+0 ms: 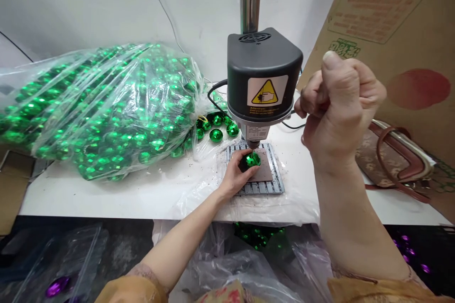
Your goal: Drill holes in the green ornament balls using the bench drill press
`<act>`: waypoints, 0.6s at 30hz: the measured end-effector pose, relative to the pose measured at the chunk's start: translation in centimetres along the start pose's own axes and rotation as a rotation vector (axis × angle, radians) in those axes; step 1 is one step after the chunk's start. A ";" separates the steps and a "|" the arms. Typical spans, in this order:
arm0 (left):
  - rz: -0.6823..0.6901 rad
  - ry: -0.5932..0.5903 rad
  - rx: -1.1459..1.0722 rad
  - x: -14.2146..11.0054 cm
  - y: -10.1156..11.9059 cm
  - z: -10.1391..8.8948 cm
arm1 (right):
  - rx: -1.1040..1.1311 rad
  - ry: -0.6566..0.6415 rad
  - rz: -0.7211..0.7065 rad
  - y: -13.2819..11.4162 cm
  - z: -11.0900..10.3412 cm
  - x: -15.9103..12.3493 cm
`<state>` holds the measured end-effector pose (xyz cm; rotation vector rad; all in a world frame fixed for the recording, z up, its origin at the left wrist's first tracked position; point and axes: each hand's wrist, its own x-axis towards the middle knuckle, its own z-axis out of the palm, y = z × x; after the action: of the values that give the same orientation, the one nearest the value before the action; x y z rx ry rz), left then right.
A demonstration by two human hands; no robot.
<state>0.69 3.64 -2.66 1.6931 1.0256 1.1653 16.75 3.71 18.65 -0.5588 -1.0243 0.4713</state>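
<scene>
My left hand (237, 173) is closed around a shiny green faceted ball (253, 159), thumb and fingers on its sides. It holds the ball on a flat brownish pad (265, 170) over the slotted metal base (279, 182) of a small bench drill press (265, 71). Right above the ball is the drill chuck (253, 144); whether the bit touches it I cannot tell. Raised at the right side of the black drill head, my right hand (339, 104) is curled into a fist around the press's feed handle, which the fingers mostly hide.
A big clear plastic bag (131, 104) of green faceted balls fills the left of the white table (117, 199). Loose green balls (216, 135) lie behind the base. On the right are a patterned handbag (391, 156) and a large cardboard box (401, 38). More green balls (258, 236) sit below the table edge.
</scene>
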 end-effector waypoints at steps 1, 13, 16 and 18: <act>-0.016 0.002 -0.013 -0.1 0.0 0.0 | 0.001 0.005 -0.002 0.0 0.0 -0.1; -0.067 0.048 -0.089 -0.3 -0.1 0.3 | 0.055 -0.002 -0.199 1.2 -1.1 -3.8; -0.073 0.047 -0.087 -0.4 -0.1 0.3 | 0.061 -0.013 -0.288 1.6 -1.4 -4.1; -0.068 0.044 -0.080 -0.4 -0.1 0.2 | 0.072 -0.022 -0.305 1.8 -1.4 -4.2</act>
<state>0.81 3.25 -2.88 1.5647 1.0419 1.1879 15.94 2.28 14.21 -0.3260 -1.0878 0.2437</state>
